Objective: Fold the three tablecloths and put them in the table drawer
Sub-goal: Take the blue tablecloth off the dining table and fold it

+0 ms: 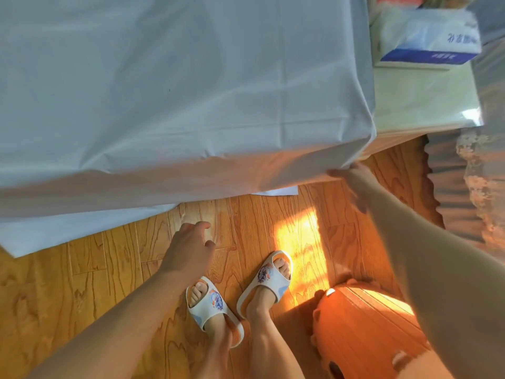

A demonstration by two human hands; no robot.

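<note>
A large pale blue-white tablecloth (pixel 164 86) covers the table and hangs over its near edge, with a second layer of cloth (pixel 68 231) showing lower down near the floor. My right hand (pixel 352 181) pinches the hanging cloth at its lower right corner. My left hand (pixel 191 247) hovers below the cloth's hem with relaxed fingers and holds nothing. The table drawer is hidden from view.
A bare cream corner of the table (pixel 426 105) shows at right, with a blue and white tissue pack (pixel 429 36) on it. An orange stool (pixel 363 332) stands on the wooden floor by my right leg. My feet are in white slippers (pixel 262 280).
</note>
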